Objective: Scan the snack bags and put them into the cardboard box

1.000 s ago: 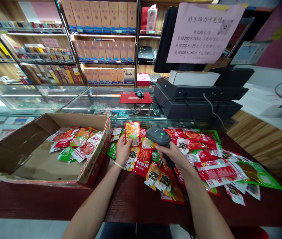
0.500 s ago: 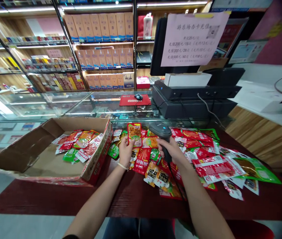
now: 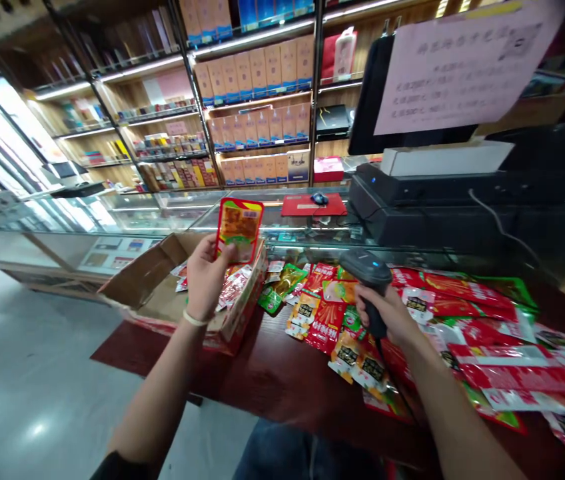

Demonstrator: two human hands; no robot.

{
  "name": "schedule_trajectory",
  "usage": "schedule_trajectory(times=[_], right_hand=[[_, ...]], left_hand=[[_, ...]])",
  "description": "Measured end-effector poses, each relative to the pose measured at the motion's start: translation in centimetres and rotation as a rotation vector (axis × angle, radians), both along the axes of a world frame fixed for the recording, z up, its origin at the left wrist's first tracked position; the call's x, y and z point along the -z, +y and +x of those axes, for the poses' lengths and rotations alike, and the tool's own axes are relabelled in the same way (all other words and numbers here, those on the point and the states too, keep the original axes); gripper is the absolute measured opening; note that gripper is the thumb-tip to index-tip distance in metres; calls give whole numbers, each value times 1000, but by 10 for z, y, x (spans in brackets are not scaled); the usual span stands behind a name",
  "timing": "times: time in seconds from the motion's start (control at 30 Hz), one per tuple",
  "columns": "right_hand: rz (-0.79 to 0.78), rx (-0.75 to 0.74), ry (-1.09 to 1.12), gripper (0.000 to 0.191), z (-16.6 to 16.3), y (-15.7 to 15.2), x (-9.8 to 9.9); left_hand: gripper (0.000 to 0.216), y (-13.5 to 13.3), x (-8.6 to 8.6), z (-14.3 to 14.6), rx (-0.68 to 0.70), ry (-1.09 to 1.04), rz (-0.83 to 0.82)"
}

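My left hand (image 3: pixel 207 277) pinches a red-edged snack packet (image 3: pixel 240 227) by its lower part, holding it upright above the right end of a cardboard box (image 3: pixel 162 327). Inside that box, other snack packets (image 3: pixel 232 288) lie partly hidden behind my hand. My right hand (image 3: pixel 387 310) is wrapped round the handle of a black barcode scanner (image 3: pixel 370 270), whose head points left and shows a small blue light. Below the scanner, a spread of red, green and white snack packets (image 3: pixel 330 323) covers the tabletop (image 3: pixel 272 380).
Behind the table stands a glass counter (image 3: pixel 197 217) with a mouse (image 3: pixel 319 199) on a red pad. A monitor (image 3: pixel 362 107) with a pink paper sign (image 3: pixel 462 80) rises at right above black equipment (image 3: pixel 412 213). The scanner's cable hangs down over the packets.
My left hand has lifted the snack packet and carried it left, from over the spread of packets to above the box. The scanner stays over the packets. The view has swung left.
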State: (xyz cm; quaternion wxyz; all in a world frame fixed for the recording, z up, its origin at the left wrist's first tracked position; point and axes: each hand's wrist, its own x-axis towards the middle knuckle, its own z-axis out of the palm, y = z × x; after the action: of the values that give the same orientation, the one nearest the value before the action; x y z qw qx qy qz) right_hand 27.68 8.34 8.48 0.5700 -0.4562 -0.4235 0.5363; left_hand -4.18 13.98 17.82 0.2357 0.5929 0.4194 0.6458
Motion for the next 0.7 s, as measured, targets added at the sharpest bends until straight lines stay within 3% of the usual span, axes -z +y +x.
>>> schedule_trajectory(times=[0.07,0.13,0.27,0.53,0.7], right_hand=[[-13,-7,5,34,-2,3,6],[-28,-17,-1,34,-3,5,12],[-40,-21,-17,34,-7,8,17],[-21,3,-7,33,-13,6,10],[-6,24,-35,33,-5,4,3]], left_hand=[[27,20,3,-34,-185,132,23],[31,39,13,-59,-262,195,5],[39,61,34,-80,-136,130,-122],[32,58,39,-78,-133,240,-122],[29,35,23,-43,-101,464,-84]])
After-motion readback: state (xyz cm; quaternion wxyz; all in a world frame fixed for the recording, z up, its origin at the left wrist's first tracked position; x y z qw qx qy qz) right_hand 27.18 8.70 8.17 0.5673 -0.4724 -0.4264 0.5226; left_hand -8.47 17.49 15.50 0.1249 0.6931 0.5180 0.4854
